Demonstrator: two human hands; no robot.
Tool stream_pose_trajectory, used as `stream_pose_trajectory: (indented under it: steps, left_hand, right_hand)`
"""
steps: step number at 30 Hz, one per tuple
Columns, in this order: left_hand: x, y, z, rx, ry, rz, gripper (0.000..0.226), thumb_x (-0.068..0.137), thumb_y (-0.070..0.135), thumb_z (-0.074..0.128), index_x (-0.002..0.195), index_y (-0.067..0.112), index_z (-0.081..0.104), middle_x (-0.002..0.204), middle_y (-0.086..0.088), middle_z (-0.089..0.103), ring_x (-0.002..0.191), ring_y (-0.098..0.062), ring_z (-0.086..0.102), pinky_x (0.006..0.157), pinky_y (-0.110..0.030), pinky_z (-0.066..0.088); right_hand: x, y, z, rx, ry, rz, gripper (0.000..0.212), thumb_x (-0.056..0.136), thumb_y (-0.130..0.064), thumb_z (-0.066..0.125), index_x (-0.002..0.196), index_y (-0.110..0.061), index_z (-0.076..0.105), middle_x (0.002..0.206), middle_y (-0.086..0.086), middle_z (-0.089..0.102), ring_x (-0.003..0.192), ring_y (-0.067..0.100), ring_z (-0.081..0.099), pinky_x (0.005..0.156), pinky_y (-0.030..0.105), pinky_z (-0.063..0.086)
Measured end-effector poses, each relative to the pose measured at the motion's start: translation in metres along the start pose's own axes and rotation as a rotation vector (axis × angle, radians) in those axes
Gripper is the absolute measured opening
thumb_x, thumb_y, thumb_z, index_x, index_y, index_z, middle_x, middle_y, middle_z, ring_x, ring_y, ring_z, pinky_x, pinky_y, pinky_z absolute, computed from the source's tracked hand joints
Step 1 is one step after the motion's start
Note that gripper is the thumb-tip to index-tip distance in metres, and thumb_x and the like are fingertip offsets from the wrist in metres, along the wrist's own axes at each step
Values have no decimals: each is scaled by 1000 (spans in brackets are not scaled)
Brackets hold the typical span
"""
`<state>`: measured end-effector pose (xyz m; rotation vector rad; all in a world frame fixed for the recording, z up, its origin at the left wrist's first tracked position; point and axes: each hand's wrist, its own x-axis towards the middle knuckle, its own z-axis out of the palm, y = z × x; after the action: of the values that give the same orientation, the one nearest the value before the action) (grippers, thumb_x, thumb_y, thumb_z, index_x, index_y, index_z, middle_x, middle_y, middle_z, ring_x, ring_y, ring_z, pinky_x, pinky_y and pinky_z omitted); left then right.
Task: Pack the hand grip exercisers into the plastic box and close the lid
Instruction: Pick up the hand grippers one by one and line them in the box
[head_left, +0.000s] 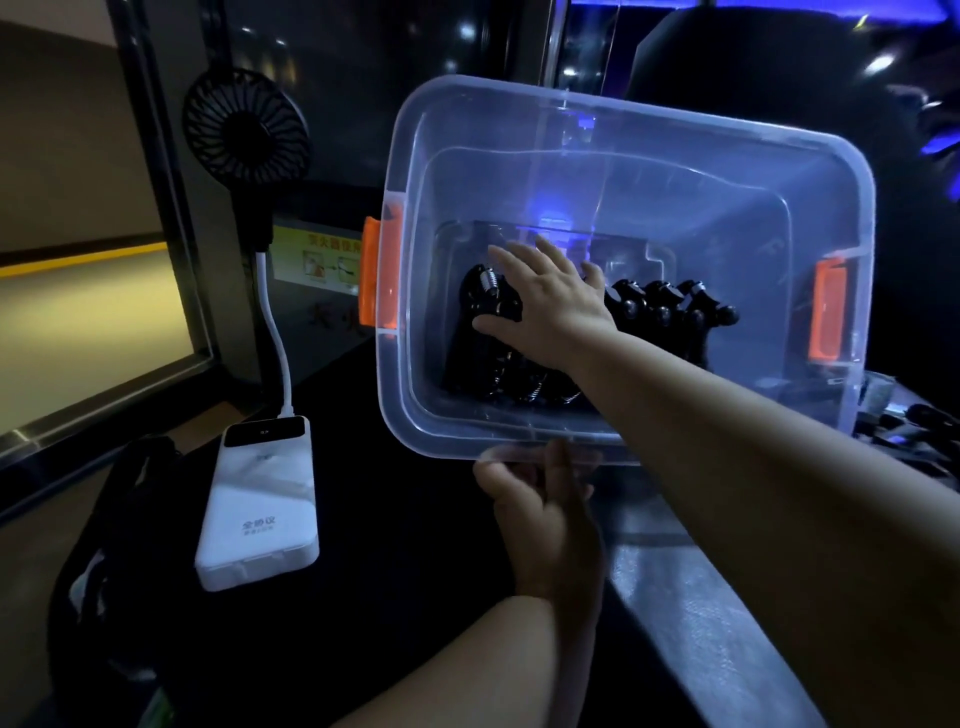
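Observation:
A clear plastic box with orange side latches is tilted towards me, its lid off. Several black hand grip exercisers with metal springs lie on its floor. My right hand reaches inside with straight, spread fingers and rests on the left pile of exercisers. My left hand grips the box's near rim, thumb on top and fingers curled under the edge. More black exercisers lie outside the box at the right. No lid can be made out.
A white power bank lies on the dark table at the left, cabled to a small black fan behind it. A black bag sits at the lower left. A glass partition stands behind the box.

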<state>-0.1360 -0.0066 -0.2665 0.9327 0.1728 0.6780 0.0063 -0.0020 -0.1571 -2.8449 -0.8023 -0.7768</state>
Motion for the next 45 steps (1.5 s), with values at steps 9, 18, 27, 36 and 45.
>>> stream_pose_trajectory:
  steps: [9, 18, 27, 36, 45]
  left_hand:
    - [5, 0, 1, 184, 28, 31, 25, 86, 43, 56, 86, 40, 32, 95, -24, 64, 78, -29, 69, 71, -42, 56]
    - [-5, 12, 7, 136, 27, 46, 23, 100, 12, 42, 86, 25, 29, 75, -1, 63, 65, -8, 68, 58, -18, 51]
    - [-10, 14, 8, 194, 46, 40, 19, 100, 15, 43, 89, 25, 30, 80, -3, 64, 63, -5, 69, 57, -17, 51]
    - [-11, 16, 9, 194, 42, 31, 18, 101, 14, 42, 90, 23, 30, 78, -2, 64, 64, -6, 69, 63, -22, 53]
    - [-11, 12, 8, 184, 39, 24, 14, 101, 15, 42, 103, 13, 28, 79, -4, 65, 66, -7, 70, 63, -22, 53]
  right_hand:
    - [-90, 52, -22, 125, 318, 101, 62, 81, -64, 51, 130, -26, 55, 137, -4, 50, 138, 20, 32, 104, 46, 31]
    - [-173, 102, -21, 6, 258, 163, 61, 82, -64, 38, 120, -23, 62, 122, -1, 59, 122, 27, 46, 90, 44, 38]
    - [-225, 159, -33, 217, 453, 356, 40, 87, -42, 52, 109, -11, 63, 108, 9, 59, 108, 29, 49, 93, 34, 36]
    - [-243, 199, -28, 43, 18, 970, 42, 94, -40, 41, 129, -21, 53, 140, 12, 44, 131, 33, 35, 109, 48, 24]
    - [-236, 206, -24, 167, -282, 1157, 51, 95, -37, 33, 141, -16, 35, 147, 24, 27, 131, 41, 34, 110, 47, 29]
